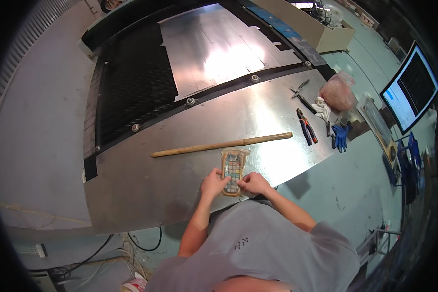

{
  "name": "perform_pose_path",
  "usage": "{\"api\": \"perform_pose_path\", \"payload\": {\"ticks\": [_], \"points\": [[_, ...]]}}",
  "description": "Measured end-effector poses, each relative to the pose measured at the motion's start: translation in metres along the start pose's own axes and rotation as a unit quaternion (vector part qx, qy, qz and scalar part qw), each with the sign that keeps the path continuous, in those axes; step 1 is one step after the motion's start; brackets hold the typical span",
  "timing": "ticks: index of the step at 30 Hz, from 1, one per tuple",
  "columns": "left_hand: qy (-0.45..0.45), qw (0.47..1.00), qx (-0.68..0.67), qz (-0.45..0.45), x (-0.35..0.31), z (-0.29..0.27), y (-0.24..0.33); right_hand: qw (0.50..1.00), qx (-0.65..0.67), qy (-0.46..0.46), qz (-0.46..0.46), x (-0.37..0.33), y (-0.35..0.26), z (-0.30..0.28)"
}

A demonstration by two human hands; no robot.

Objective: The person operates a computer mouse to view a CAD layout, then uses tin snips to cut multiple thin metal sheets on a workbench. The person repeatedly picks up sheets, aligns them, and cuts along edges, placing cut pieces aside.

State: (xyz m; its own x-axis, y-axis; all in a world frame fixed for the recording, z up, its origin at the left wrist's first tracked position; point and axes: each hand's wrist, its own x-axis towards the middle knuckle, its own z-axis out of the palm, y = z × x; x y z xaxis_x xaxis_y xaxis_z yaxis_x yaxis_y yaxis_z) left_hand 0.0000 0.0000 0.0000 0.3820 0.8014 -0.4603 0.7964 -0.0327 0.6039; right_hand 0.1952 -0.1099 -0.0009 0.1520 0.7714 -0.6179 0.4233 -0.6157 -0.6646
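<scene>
A handheld controller (233, 168) with rows of coloured keys and a yellowish-orange rim lies close to my body, in a clear plastic wrap. My left hand (214, 183) grips its left side, thumb over the lower keys. At its lower right side my right hand (254, 183) is closed on it, thumb and fingertips at the keys' edge. Fingers beneath the controller are hidden. Just beyond it, a long wooden stick (221, 145) lies across the metal sheet table (126, 194).
Pliers with orange and black handles (306, 127), another pair of pliers (302, 96), blue gloves (341, 137) and a pinkish plastic bag (338, 92) lie on the right. A machine bed with a bright metal sheet (214, 53) stretches beyond. A monitor (411, 87) stands far right.
</scene>
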Motion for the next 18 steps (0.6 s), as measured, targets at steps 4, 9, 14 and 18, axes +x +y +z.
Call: {"api": "perform_pose_path", "payload": {"ticks": [4,9,14,18], "points": [[0.003,1.0,-0.013,0.001,-0.009,0.001,-0.007,0.997,0.069,0.022,-0.001,-0.024,0.014,0.005],[0.032,0.999,-0.029,-0.003,-0.009,-0.004,0.009,0.974,0.18,0.134,-0.016,-0.041,0.051,-0.031],[0.109,0.988,-0.1,0.054,-0.011,0.015,0.036,0.918,0.239,0.316,-0.025,-0.064,0.101,-0.099],[0.077,0.973,-0.15,0.16,-0.009,0.056,0.074,0.809,0.102,0.577,-0.041,-0.094,0.158,-0.183]]}}
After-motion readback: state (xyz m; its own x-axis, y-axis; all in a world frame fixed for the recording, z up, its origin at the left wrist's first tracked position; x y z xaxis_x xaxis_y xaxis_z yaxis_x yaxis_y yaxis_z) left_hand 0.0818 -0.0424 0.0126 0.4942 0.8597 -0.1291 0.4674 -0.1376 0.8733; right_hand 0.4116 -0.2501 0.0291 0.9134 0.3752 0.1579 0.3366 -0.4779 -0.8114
